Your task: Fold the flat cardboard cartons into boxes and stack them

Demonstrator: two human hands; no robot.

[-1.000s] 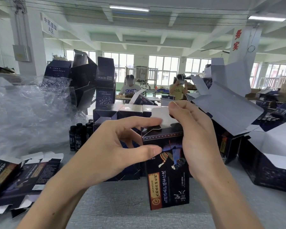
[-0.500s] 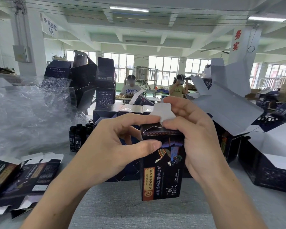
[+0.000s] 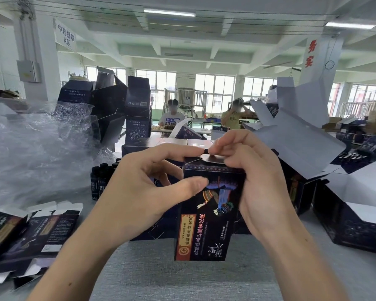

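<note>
We are holding the upright carton (image 3: 206,213) above the counter (image 3: 182,279), left hand (image 3: 139,196) clamping its side, right hand (image 3: 254,181) fingers (image 3: 224,146) pinching the top flap (image 3: 213,158) directly over its long axis.

The dark printed carton (image 3: 208,211) stands upright over the grey table, artwork upside down, its white top flap (image 3: 211,158) folded nearly flat. Flat cartons (image 3: 30,233) lie fanned out at its 9 o'clock.

Glossy printed cardboard carton (image 3: 211,213) (white inside)
</note>
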